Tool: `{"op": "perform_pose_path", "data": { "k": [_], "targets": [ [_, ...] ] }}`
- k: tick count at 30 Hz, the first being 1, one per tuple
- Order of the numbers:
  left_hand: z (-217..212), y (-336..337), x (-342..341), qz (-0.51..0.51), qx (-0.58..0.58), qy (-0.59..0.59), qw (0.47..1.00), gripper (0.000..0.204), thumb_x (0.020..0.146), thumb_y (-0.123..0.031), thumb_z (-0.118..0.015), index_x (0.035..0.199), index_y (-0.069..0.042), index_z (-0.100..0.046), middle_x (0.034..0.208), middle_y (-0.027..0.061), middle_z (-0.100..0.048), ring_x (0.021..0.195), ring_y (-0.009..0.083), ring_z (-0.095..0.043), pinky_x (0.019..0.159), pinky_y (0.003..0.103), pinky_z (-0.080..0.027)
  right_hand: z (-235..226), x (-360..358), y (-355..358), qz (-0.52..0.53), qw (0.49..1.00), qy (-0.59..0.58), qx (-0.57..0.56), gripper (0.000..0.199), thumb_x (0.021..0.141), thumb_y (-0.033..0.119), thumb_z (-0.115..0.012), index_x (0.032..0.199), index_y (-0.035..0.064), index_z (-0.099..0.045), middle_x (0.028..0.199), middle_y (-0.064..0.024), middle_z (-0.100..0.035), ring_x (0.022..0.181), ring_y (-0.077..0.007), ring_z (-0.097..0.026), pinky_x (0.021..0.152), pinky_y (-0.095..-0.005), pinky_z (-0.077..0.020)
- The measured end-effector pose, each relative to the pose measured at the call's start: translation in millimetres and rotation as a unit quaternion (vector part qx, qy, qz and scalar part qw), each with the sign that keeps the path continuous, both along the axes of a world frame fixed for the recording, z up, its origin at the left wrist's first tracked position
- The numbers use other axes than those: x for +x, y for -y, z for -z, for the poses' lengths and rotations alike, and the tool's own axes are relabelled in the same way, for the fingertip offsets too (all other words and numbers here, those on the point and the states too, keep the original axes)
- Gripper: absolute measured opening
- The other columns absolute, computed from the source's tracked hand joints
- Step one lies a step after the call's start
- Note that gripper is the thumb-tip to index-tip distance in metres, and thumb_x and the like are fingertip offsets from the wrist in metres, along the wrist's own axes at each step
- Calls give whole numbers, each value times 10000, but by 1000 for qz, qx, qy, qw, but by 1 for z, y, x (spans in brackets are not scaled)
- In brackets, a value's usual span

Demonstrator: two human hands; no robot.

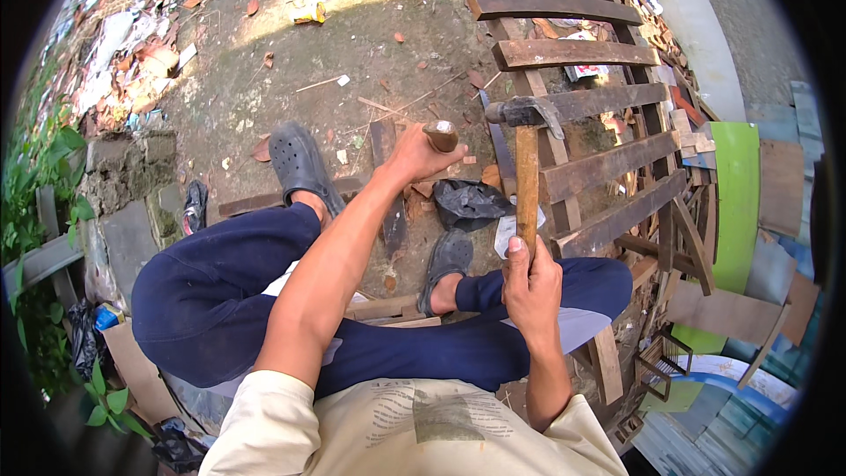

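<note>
My right hand [531, 286] is closed round the lower wooden handle of a claw hammer [526, 176]. The hammer stands up over my right thigh, its dark metal head pointing away from me. Ahead and to the left, my left hand [416, 157] grips a wooden-handled tool [441, 134]. The butt of its brown handle, with a shiny end, faces up; its lower part is hidden by the hand. Beneath that hand lies a dark wooden board [394, 222] on the ground. The hammer head is apart from the tool, to its right.
A slatted wooden frame [608, 167] leans at the right. A black plastic bag [471, 203] and a long bluish strip [500, 145] lie between my feet and the frame. Scrap boards and a green panel [736, 211] stand far right. Leaves and litter [132, 62] cover the far left.
</note>
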State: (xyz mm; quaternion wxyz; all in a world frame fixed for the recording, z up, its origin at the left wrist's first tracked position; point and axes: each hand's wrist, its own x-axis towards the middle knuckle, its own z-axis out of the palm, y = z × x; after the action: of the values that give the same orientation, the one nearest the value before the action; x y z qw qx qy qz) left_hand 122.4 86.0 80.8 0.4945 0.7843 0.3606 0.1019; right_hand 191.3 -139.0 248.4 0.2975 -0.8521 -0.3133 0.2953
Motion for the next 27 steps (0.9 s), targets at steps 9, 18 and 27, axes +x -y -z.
{"op": "perform_pose_path", "data": {
  "k": [9,18,27],
  "targets": [
    [24,-29,17,-17,-66,-35,997,362,842,-377,-754,884,-20,-704,825,97,-734,767,208,-680,729,373,-526,48,8,17,29,995,-44,-81,477,1024,391,-571,881,-63,-587,622,-244,-568,579,-424,-606,570,-454,-462],
    [21,-7,3,81,-106,80,988,262,870,-280,-744,787,-35,-700,684,47,-654,650,133,-580,644,344,-489,60,8,14,80,994,-74,9,436,1001,375,-631,868,-39,-598,595,-146,-571,535,-214,-556,558,-396,-463],
    [-11,55,15,-285,-52,258,922,345,841,-343,-845,784,-45,-679,652,19,-648,569,58,-499,485,286,-394,133,14,18,120,987,-108,-10,402,1036,381,-589,813,52,-530,552,10,-479,372,-97,-463,347,-279,-347]
  ]
}}
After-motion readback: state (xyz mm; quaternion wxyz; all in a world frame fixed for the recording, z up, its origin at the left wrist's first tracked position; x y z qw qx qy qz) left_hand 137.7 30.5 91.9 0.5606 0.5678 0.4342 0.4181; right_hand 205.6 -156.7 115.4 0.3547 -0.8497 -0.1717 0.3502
